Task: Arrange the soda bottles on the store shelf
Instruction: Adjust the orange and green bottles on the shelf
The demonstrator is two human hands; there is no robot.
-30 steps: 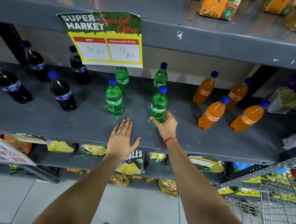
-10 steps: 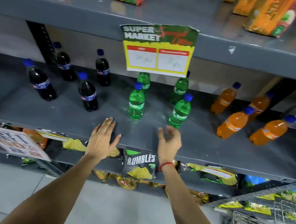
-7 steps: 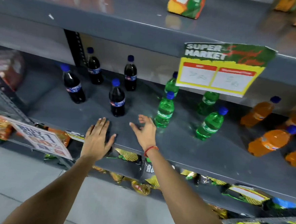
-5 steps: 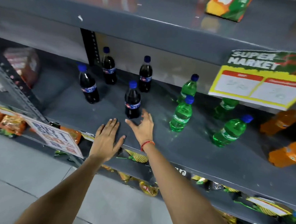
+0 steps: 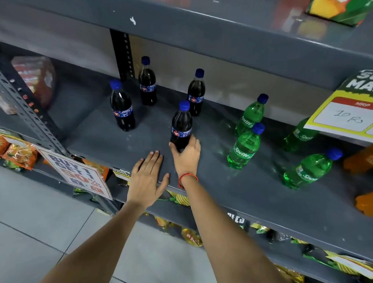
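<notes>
On the grey middle shelf stand several dark cola bottles with blue caps. My right hand is wrapped around the base of the front cola bottle, which stands upright. The other cola bottles stand at the front left, back left and back right. My left hand lies flat and open on the shelf's front edge, just left of the right hand. Green Sprite bottles stand to the right, and orange soda bottles are partly cut off at the far right.
A yellow price sign hangs from the upper shelf at right. A perforated upright post and a "Buy 1 Get 1" sign are at left. Snack packets fill the lower shelf. Juice cartons sit on the top shelf.
The view has swung left from the Sprite bottles to the cola bottles. My right hand left the green bottle, moved left and closed on the front cola bottle. The left hand stayed flat on the shelf.
</notes>
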